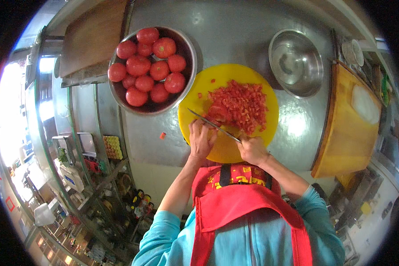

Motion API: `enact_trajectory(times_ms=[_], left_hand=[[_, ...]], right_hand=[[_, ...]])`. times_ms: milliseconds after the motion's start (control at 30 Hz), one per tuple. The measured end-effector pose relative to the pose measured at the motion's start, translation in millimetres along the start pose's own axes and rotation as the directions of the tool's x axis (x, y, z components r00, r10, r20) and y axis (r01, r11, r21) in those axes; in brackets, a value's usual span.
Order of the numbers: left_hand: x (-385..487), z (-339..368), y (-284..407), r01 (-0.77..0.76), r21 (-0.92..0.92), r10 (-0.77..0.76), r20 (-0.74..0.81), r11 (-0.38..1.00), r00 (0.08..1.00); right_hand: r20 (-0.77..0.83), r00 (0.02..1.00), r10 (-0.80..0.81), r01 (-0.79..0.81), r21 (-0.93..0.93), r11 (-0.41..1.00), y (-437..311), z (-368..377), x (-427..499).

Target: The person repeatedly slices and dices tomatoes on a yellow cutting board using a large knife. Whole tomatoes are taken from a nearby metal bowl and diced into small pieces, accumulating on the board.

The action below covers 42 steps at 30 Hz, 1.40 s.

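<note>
My right hand (253, 150) grips the handle of a kitchen knife (216, 126), its blade slanting up to the left across a round yellow cutting board (193, 96). Beside the blade, the curled fingers of my left hand (201, 138) hold a tomato piece that they and the knife partly hide. Just beyond the blade lies a larger cut piece of tomato (218, 112). A heap of diced tomato (244, 104) covers the board's middle and right. Whole tomatoes (138, 65) fill a steel bowl (190, 83) at the upper left, close against the board.
Another steel bowl (296, 63) stands at the upper right of the metal worktop (232, 33). One tomato bit (163, 135) lies off the board. A wooden board (347, 123) borders the right side. Egg trays (113, 147) sit on a lower shelf at left.
</note>
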<state>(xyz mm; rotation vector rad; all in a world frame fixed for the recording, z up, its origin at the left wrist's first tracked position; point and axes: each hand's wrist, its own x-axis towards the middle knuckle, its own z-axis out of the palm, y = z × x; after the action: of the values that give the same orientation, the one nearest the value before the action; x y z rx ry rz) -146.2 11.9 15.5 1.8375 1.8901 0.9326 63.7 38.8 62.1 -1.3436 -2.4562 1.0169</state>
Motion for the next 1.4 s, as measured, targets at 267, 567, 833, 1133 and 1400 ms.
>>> enact_trajectory(times_ms=[267,567,833,1133,1400], left_hand=[[14,-12,-15,0.076,0.0,-0.076,-0.043,0.997,0.996],[41,-31,4,-0.305,0.044,0.276,0.319,0.951,0.907],[76,-28,1,-0.659,0.095,0.516,0.544,0.746,0.662],[44,-28,8,-0.486,0.022,0.361,0.639,0.874,0.679],[-27,-36,-17,0.756,-0.215,-0.611,0.472,0.618,0.635]], right_hand=[[-0.02,0.993,0.114,-0.111,0.111,0.988,-4,-20,-2],[-0.166,0.952,0.256,-0.207,0.266,0.941,0,-48,-27],[-0.166,0.947,0.276,-0.266,0.081,0.961,9,-57,-66],[-0.103,0.968,0.23,-0.23,0.014,0.973,23,-57,-93],[0.307,0.945,-0.116,0.158,-0.115,0.981,70,-90,-103]])
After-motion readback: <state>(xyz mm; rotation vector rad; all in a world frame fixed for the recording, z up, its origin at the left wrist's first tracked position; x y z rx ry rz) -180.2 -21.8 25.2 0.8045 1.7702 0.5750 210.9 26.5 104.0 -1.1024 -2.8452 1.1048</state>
